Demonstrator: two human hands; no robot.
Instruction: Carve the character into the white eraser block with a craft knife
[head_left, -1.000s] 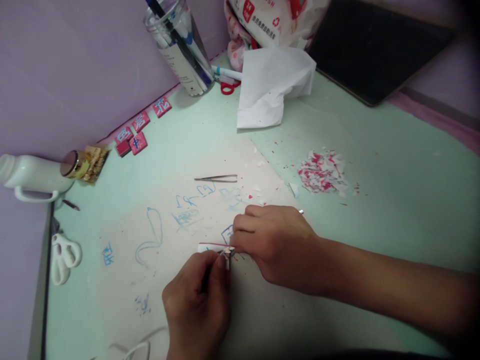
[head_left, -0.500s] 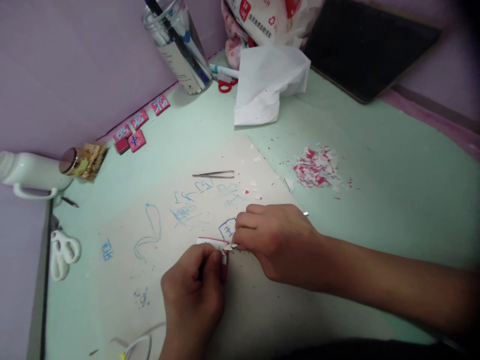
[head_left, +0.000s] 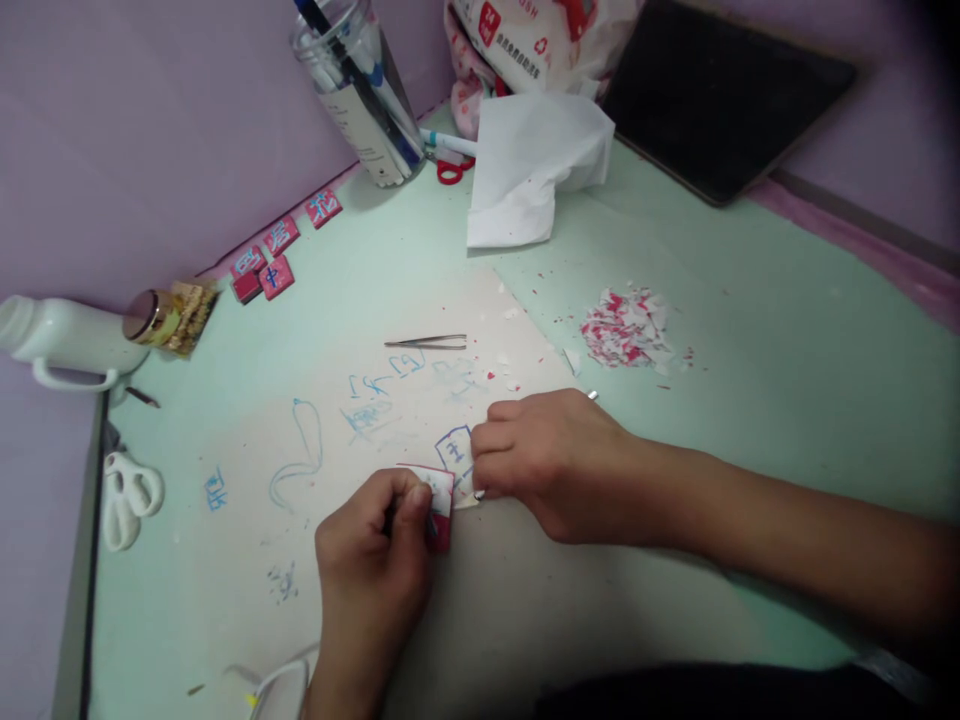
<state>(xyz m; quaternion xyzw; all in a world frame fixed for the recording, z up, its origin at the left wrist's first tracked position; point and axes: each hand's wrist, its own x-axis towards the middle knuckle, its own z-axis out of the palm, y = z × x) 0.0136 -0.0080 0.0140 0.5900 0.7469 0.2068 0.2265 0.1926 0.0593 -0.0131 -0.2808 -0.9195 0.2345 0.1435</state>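
Note:
My left hand (head_left: 379,550) is closed on a small rubber stamp block (head_left: 442,500) with a white top face and red sides, pinned against the paper. Part of its face is under my thumb and fingers. Just to the right, my right hand (head_left: 536,465) grips a slim craft knife (head_left: 593,395). Its silver end sticks out behind the knuckles; the fingers cover most of the rest. A pale sliver (head_left: 466,501) lies between the knife tip and the block's right edge. Beyond the block, a small character is drawn in a blue outline on the paper.
Tweezers (head_left: 426,342) lie ahead on the drawn-on sheet (head_left: 247,560). A heap of red and white shavings (head_left: 628,328) is at right. Carved red blocks (head_left: 277,277), a pen jar (head_left: 367,110), tissue (head_left: 536,160) and dark tablet (head_left: 727,100) line the back; white scissors (head_left: 131,500) lie left.
My right hand has drawn back a little to the right and away, taking the knife tip off the block. More of the block's white face and red side now shows.

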